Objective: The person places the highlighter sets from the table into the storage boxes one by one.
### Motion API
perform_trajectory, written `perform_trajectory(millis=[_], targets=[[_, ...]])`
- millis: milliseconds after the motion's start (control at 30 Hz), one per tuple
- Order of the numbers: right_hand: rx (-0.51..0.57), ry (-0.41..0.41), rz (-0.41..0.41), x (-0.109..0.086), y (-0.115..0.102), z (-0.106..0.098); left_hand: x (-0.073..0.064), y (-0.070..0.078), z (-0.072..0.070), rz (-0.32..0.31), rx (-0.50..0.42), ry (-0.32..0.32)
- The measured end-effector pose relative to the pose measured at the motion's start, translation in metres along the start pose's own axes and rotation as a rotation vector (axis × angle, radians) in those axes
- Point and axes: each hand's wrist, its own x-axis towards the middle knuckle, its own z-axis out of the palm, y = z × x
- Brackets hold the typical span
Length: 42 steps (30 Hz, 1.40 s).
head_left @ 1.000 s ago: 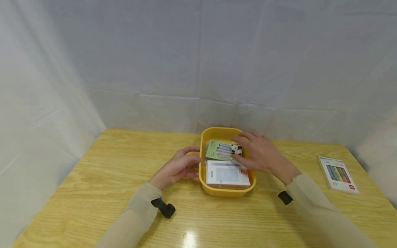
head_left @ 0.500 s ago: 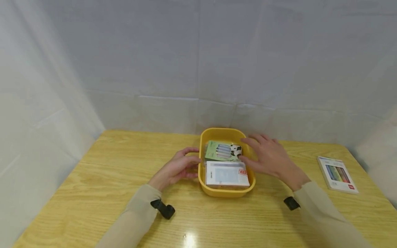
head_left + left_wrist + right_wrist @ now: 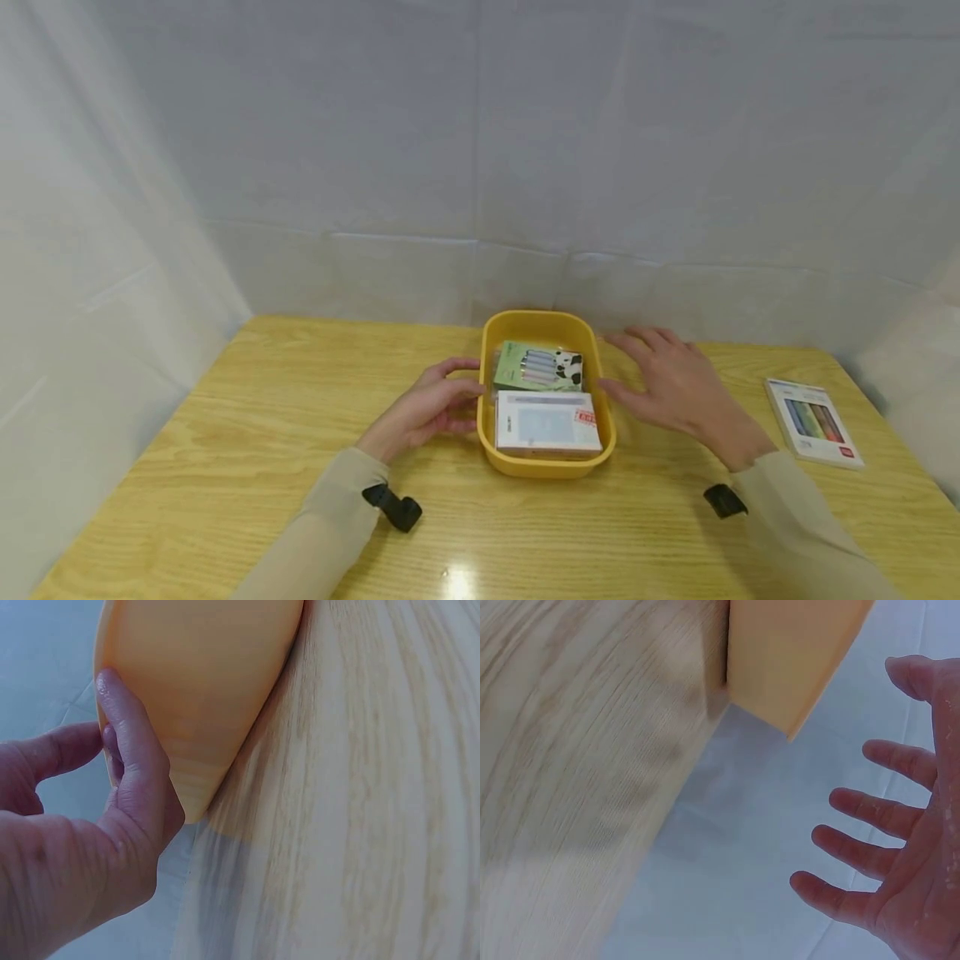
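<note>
A yellow plastic bin (image 3: 543, 469) stands on the table near its back edge. Inside lie a green pack of pens (image 3: 525, 375) with a panda picture and, in front of it, a white box (image 3: 547, 425) with a red mark. My left hand (image 3: 420, 408) is at the bin's left side, its fingertips against the outer wall close to the rim, as the left wrist view also shows. My right hand (image 3: 667, 383) hovers just right of the bin with spread fingers and holds nothing. In the right wrist view its fingers (image 3: 855, 851) are apart from the bin's wall (image 3: 780, 660).
A white pack of coloured pens or pencils (image 3: 816, 422) lies on the wooden table (image 3: 262, 433) at the right. Pale sheeting (image 3: 360, 150) hangs behind the table and along both sides.
My right hand has drawn back to the right, out from over the bin and the green pack. My left hand has stayed at the bin's left side.
</note>
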Motion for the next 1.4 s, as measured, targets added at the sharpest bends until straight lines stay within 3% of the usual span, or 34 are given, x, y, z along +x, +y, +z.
perform_trajectory(millis=[700, 1067, 1400], targets=[[0.009, -0.011, 0.108, -0.027, 0.024, -0.010, -0.002, 0.002, -0.002, -0.004, -0.002, 0.012], [0.011, -0.059, 0.158, -0.040, 0.039, -0.007, 0.000, 0.001, -0.002, -0.007, -0.004, 0.021], [-0.009, -0.037, 0.190, -0.054, 0.055, -0.005, 0.000, 0.001, -0.003, -0.006, -0.011, 0.013]])
